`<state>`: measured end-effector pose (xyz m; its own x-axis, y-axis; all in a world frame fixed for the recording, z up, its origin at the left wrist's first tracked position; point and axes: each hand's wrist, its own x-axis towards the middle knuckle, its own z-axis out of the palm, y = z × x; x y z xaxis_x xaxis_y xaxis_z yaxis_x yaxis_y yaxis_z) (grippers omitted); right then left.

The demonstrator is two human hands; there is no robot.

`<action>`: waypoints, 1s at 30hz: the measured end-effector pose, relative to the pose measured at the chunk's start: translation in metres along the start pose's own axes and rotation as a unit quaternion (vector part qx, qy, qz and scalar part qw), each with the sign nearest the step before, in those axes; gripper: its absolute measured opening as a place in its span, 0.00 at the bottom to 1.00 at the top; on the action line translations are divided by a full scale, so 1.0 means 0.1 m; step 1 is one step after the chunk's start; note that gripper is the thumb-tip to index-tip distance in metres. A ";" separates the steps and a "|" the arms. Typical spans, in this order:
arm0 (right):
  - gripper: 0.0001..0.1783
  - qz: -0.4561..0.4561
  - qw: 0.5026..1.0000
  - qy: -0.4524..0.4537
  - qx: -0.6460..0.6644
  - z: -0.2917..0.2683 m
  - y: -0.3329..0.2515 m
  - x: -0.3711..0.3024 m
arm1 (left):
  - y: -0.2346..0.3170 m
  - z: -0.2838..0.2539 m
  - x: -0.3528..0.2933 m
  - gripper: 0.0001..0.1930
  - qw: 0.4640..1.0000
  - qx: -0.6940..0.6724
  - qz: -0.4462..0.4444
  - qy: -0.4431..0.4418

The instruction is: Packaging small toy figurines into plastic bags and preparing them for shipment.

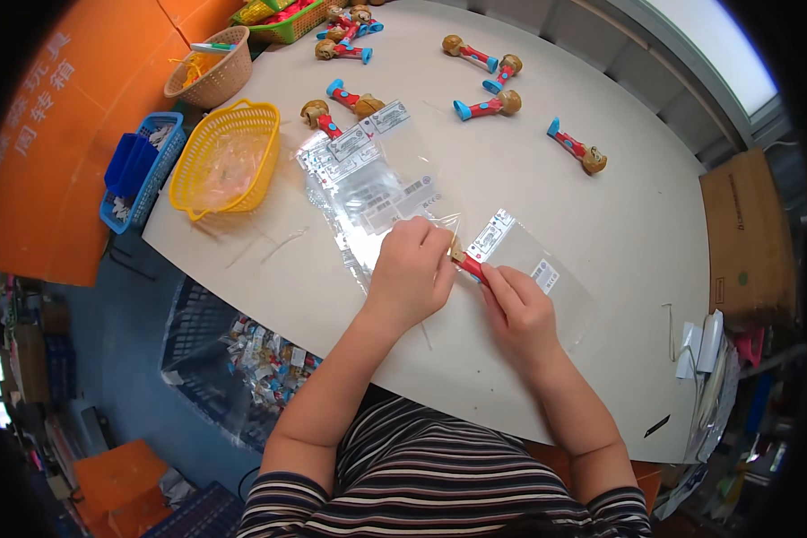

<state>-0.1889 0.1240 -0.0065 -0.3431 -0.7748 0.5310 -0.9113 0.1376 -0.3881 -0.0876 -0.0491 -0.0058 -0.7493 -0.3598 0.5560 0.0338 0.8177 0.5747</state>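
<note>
- Red toy figure (472,265): centre of frame, between both hands, brown end pointing upper left.
- Right hand (522,314): narrow pinch on the figure's lower end.
- Left hand (410,269): fingers curled in at the brown end; I can't tell exactly what they grip.
- Figure looks light, stiff, maybe slick; I'd take the red middle.
- Clear bag (533,255), right of centre: probably floppy, slippery; I'd pinch its printed edge.
</note>
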 end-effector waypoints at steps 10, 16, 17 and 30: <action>0.14 0.138 0.978 0.013 0.159 0.10 -0.09 0.00 | 0.13 0.08 0.00 0.06 0.999 0.012 -0.002 0.047; 0.18 0.107 0.972 -0.026 0.206 -0.01 -0.12 0.04 | 0.09 0.09 -0.09 0.06 0.998 0.060 0.007 0.024; 0.20 0.151 0.954 -0.063 0.249 -0.06 -0.14 0.04 | 0.08 0.05 -0.15 0.06 0.997 0.065 -0.012 0.027; 0.20 0.078 0.948 -0.127 0.281 -0.06 0.01 0.08 | 0.33 -0.09 -0.40 0.08 0.997 0.043 -0.045 0.049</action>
<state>-0.1941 0.1218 0.0021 -0.3329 -0.9055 0.2631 -0.5646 -0.0321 -0.8247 -0.0509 -0.0122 -0.0034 -0.6777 -0.4726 0.5633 -0.0904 0.8138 0.5740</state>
